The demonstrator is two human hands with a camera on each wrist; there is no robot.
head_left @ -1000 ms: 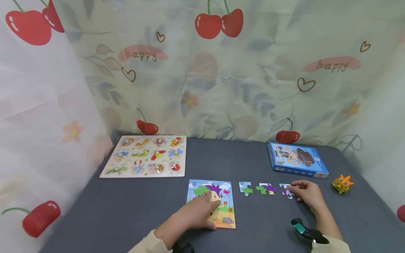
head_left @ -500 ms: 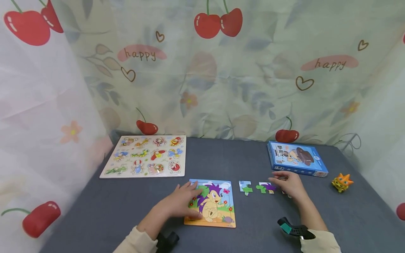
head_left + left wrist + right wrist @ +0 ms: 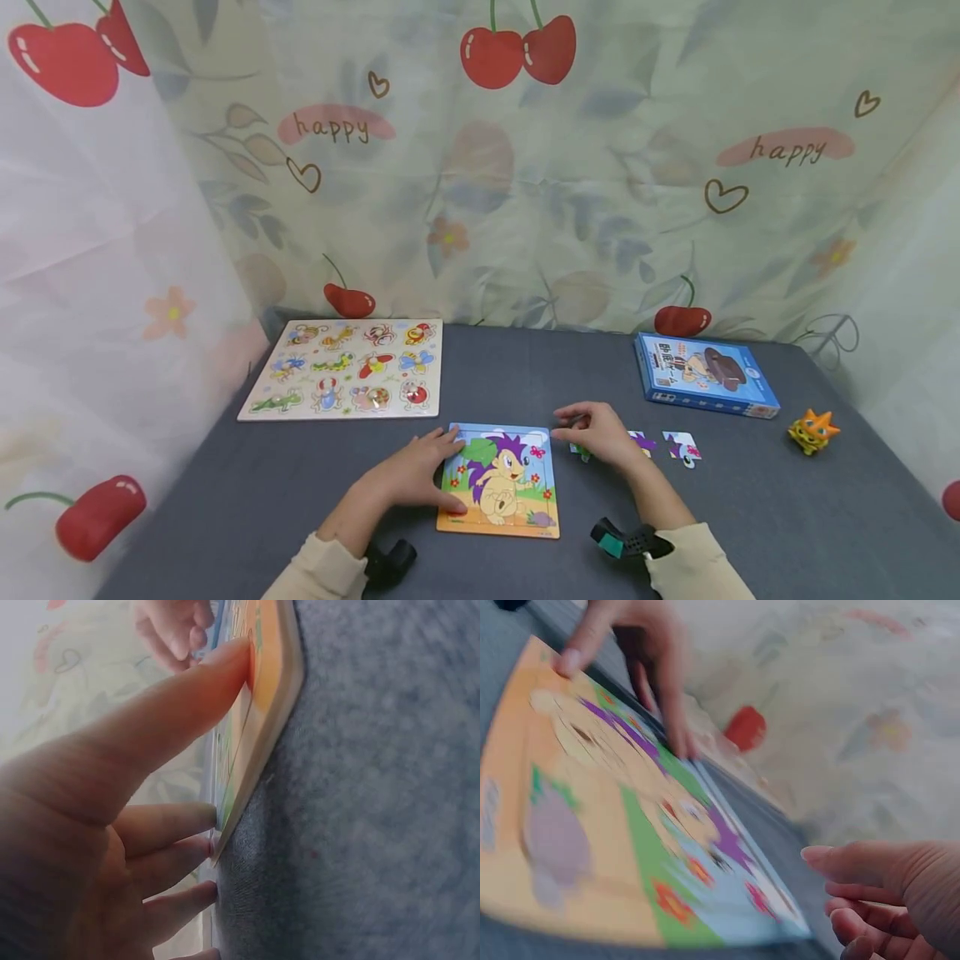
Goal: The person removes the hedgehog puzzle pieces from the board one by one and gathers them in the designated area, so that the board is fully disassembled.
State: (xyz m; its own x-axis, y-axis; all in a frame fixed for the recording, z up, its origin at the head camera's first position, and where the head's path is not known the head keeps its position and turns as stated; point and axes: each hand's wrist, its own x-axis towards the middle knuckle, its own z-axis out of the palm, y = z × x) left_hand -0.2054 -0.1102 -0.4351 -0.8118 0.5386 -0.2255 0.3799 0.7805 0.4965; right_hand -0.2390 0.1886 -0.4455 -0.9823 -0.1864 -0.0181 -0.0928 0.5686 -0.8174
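Observation:
A hedgehog puzzle board (image 3: 516,531) lies flat on the dark table. My left hand (image 3: 408,475) is spread at its left side, the thumb resting on the lower left of the picture and the fingertips by the upper left edge. Beside the board's upper right corner is my right hand (image 3: 606,433), fingers loosely bent; nothing shows between them in the right wrist view. Under and behind that hand lie a mostly hidden green puzzle piece (image 3: 582,453) and a partly covered purple puzzle piece (image 3: 643,442). Farther right, a third loose puzzle piece (image 3: 681,450) is in full sight.
A larger insect puzzle board (image 3: 345,408) lies at the back left. At the back right is a blue box (image 3: 708,375), with a small orange and yellow toy figure (image 3: 813,432) near it. A printed cloth (image 3: 525,250) hangs behind the table.
My right hand has moved left, from the rightmost loose piece to the board's upper right corner. My left hand has slid off the picture's middle to the board's left edge.

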